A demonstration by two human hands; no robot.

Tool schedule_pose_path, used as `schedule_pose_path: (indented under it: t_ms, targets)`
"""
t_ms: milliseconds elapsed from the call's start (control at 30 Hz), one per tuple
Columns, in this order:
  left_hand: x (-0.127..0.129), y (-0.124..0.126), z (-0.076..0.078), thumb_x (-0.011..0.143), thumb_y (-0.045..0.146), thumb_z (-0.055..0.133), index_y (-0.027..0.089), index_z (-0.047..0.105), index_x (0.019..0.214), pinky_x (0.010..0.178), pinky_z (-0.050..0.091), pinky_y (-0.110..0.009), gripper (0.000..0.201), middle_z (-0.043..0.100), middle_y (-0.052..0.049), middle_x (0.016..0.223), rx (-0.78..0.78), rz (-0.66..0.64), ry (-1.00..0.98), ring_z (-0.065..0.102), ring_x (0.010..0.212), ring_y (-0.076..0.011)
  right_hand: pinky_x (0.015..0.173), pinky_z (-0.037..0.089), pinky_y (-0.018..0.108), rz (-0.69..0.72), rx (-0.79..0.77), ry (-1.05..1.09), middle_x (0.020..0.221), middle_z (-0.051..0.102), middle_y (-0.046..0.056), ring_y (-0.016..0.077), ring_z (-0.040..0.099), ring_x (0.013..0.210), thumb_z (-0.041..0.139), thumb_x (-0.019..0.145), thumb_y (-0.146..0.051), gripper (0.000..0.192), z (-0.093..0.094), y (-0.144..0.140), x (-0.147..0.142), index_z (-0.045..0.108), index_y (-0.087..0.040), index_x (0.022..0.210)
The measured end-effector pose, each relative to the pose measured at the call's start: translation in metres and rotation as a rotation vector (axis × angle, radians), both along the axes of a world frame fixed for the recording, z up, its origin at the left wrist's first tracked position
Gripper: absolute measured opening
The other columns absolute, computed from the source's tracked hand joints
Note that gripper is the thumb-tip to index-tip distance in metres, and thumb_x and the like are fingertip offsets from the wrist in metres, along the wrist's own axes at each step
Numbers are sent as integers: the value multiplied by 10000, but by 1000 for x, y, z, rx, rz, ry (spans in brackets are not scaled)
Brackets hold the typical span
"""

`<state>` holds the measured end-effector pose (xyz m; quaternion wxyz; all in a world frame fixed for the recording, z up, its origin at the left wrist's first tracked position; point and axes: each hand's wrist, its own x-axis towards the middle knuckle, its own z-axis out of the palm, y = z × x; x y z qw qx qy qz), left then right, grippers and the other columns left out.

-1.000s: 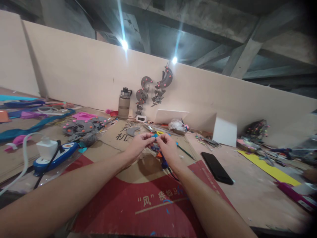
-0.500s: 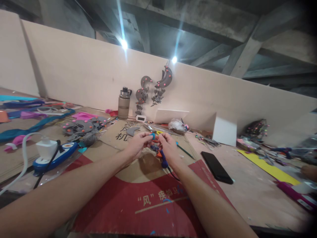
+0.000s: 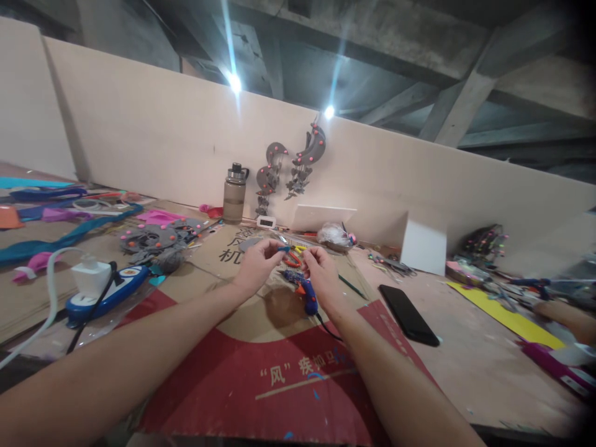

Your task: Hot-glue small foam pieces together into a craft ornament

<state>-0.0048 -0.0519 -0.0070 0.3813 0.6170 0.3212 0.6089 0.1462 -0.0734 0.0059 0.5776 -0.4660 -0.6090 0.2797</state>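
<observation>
Pinched between the thumb and forefinger of my left hand (image 3: 255, 268) is a small blue piece (image 3: 284, 249), perhaps felt or foam. My right hand (image 3: 321, 274) is a short way to its right, with thumb and fingertips pressed together; whatever they may hold is too small to make out. Below and between the hands, a blue glue gun (image 3: 310, 299) with a black cord lies on the cardboard (image 3: 223, 372). Just behind the fingertips are pliers (image 3: 293, 259) with orange and yellow handles. A dark green pencil (image 3: 352, 287) lies beyond my right hand.
Left are a blue power strip (image 3: 128, 282) with a white plug and grey felt pieces (image 3: 156, 239) with pink dots. A bottle (image 3: 234, 195) stands near the wall. Right are a black phone (image 3: 407, 315), a yellow strip (image 3: 503, 313) and another person's hand (image 3: 565, 316).
My hands have moved apart, the right going slightly right. The blue piece stays in my left fingers and now shows edge-on. The other person's hand at right reaches further in.
</observation>
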Motion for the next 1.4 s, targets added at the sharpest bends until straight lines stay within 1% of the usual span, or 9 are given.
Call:
schedule_pose_path:
  t_ms: [133, 267, 433, 633, 800, 933, 1000, 1133, 1400]
  targets:
    - [-5, -2, 2, 749, 190, 594, 165, 596, 866, 812, 448, -319, 120, 672, -73, 898, 176, 52, 34, 616, 857, -180, 613, 404, 254, -16, 65, -49, 667, 523, -21, 132, 489, 635, 490, 802, -361, 166, 1, -2, 0, 517, -199, 772]
    - [-12, -8, 13, 760, 132, 559, 191, 597, 777, 908, 403, -337, 72, 643, -72, 1007, 416, 176, 182, 571, 985, -190, 675, 408, 259, -7, 149, -106, 745, 543, -5, 132, 498, 701, 512, 793, -314, 125, 0, -5, -4, 534, -190, 789]
    - [-17, -9, 18, 769, 145, 575, 198, 631, 727, 955, 370, -343, 88, 578, -70, 1012, 553, 287, 266, 526, 1029, -195, 607, 403, 242, 109, 88, -70, 728, 543, -17, 120, 485, 645, 491, 822, -391, 201, -1, -11, -10, 544, -200, 853]
    - [-14, -9, 12, 768, 176, 589, 210, 640, 710, 902, 391, -334, 84, 593, -61, 903, 484, 189, 279, 536, 954, -197, 495, 352, 222, 223, -8, -65, 610, 489, -40, 101, 431, 534, 513, 806, -449, 251, -4, -10, -13, 535, -200, 825]
    - [-6, -8, 5, 693, 110, 583, 194, 623, 783, 878, 399, -332, 130, 597, -59, 896, 333, 50, 178, 538, 898, -189, 483, 341, 227, 136, -20, -97, 551, 479, -47, 102, 426, 506, 535, 777, -405, 210, -3, -8, -11, 526, -200, 735]
    - [-1, -8, 4, 687, 128, 559, 165, 558, 937, 774, 437, -297, 253, 584, -47, 885, 135, -163, -17, 554, 839, -163, 509, 357, 241, 56, -27, -116, 539, 490, -48, 111, 444, 511, 527, 770, -383, 190, -2, -8, -9, 535, -201, 718]
    - [0, -9, 5, 728, 198, 564, 153, 552, 898, 704, 437, -278, 176, 581, -32, 810, 54, -238, -22, 550, 757, -148, 509, 351, 243, 47, -33, -139, 532, 492, -45, 112, 441, 508, 523, 772, -373, 184, -1, -8, -8, 536, -200, 710]
    - [0, -5, 4, 755, 289, 594, 150, 560, 739, 653, 403, -258, 143, 550, 3, 645, -27, -234, -4, 502, 631, -118, 497, 335, 239, 56, -18, -156, 523, 477, -47, 108, 422, 499, 527, 772, -363, 178, -1, -10, -8, 526, -202, 696]
    - [3, 2, 0, 702, 289, 661, 140, 550, 660, 542, 347, -218, 190, 514, 21, 577, -245, -385, -246, 456, 530, -79, 502, 373, 234, 138, -30, -87, 610, 515, -29, 113, 461, 541, 462, 810, -361, 187, -4, -6, -8, 531, -198, 749]
